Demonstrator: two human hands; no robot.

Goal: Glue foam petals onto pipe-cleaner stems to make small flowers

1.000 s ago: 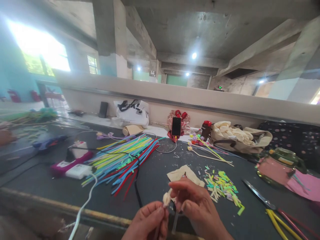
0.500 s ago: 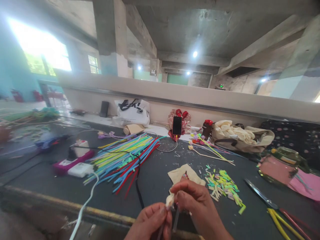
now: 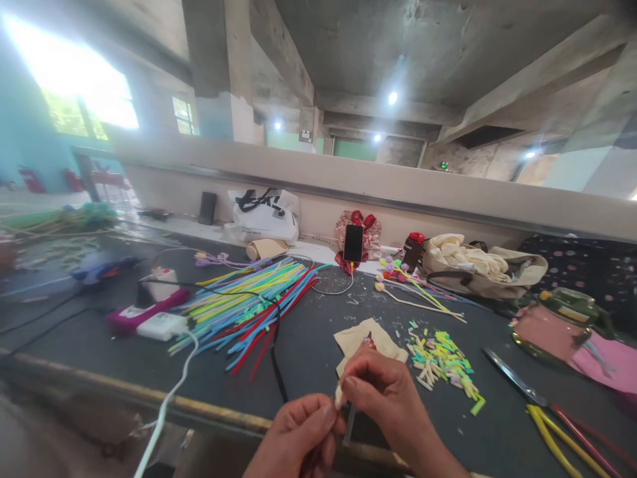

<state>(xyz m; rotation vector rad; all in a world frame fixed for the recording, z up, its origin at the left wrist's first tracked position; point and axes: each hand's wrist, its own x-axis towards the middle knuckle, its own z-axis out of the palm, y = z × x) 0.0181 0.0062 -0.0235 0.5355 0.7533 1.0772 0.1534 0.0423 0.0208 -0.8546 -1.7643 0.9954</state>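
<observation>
My left hand (image 3: 303,428) is closed in a pinch at the bottom centre, at the near edge of the dark table. Between its fingertips and those of my right hand (image 3: 391,395) is a small cream-coloured piece (image 3: 339,397), mostly covered by the fingers. My right hand's thumb and forefinger close on its upper end. A translucent grey rod (image 3: 350,425) slants down below my right hand; whether that hand holds it is hidden. Just beyond the knuckles a dark pointed tip (image 3: 369,340) shows over a folded beige cloth (image 3: 355,333).
A pile of short cut pieces (image 3: 442,362) and scissors (image 3: 535,396) lie right. Left are a bundle of coloured stems (image 3: 259,302), a purple power strip (image 3: 146,315) and cables. Behind stand a phone (image 3: 353,243), a bottle (image 3: 413,251), bags and a jar (image 3: 552,328).
My right hand's fingers have closed down over the cream piece, which shows less now. The view has shifted slightly.
</observation>
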